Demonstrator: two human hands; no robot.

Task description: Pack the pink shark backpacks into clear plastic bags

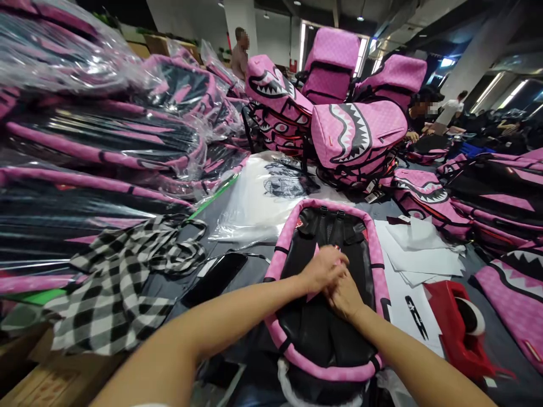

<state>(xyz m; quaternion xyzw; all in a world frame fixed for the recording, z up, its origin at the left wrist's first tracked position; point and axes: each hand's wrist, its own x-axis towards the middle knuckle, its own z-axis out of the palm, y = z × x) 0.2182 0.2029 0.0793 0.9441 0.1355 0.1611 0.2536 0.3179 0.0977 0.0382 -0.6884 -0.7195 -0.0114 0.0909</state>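
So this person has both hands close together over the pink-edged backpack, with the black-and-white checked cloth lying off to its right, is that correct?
Not quite: the head view shows the checked cloth to the left of the pink-edged backpack. The left hand and right hand are indeed close together over it.

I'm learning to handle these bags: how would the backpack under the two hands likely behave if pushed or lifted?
The backpack would probably hold its shape, since its thick pink rim forms a smooth oval. Its black panel looks shiny, so it might be slippery. Lying flat, it seems unlikely to roll or tip.
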